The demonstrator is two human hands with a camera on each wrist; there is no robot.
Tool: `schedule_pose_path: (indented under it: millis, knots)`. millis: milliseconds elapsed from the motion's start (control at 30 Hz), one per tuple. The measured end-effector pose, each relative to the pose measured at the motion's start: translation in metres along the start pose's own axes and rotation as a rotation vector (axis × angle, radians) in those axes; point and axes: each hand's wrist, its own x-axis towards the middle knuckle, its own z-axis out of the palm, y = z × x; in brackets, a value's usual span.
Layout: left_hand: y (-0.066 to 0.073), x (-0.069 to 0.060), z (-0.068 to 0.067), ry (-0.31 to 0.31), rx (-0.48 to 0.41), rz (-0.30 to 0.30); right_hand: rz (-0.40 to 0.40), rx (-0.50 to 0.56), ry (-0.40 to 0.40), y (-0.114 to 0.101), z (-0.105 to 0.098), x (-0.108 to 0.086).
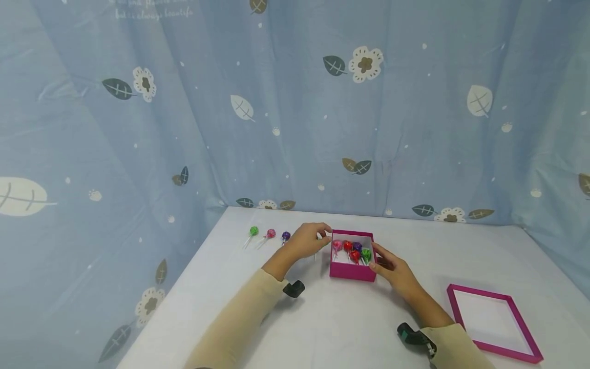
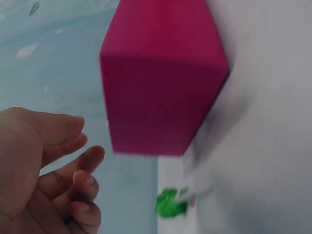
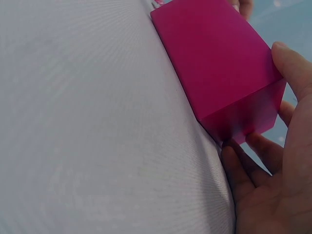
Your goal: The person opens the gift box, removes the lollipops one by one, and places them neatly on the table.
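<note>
Head view: left grip [image 1: 306, 240], apart, partly hides purple lollipop [image 1: 286, 235]; right grip [image 1: 395, 270], spread, touches box [image 1: 352, 270]; lid [image 1: 524, 326] rightward.

Box [image 1: 352, 271] at centre; loose lollipops [image 1: 271, 233] left; lid [image 1: 507, 352] right.
The box stands on the table [image 1: 345, 323], with five boxed lollipops [image 1: 355, 254] inside. Left hand [image 1: 304, 240]: beside the box's rear left corner, between box and loose lollipops. Right hand [image 1: 396, 269]: against the box's right side. The lid lies on the table, forward of the box. Curtain [image 1: 299, 143]: behind the table.
</note>
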Motion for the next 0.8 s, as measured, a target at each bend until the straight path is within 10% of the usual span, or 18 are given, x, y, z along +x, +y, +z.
schedule_pose_path:
  millis: [800]
  knots:
    - [0.053,0.010,0.042,0.027,0.299,0.148,-0.014,0.014,0.015,0.002,0.002,0.000]
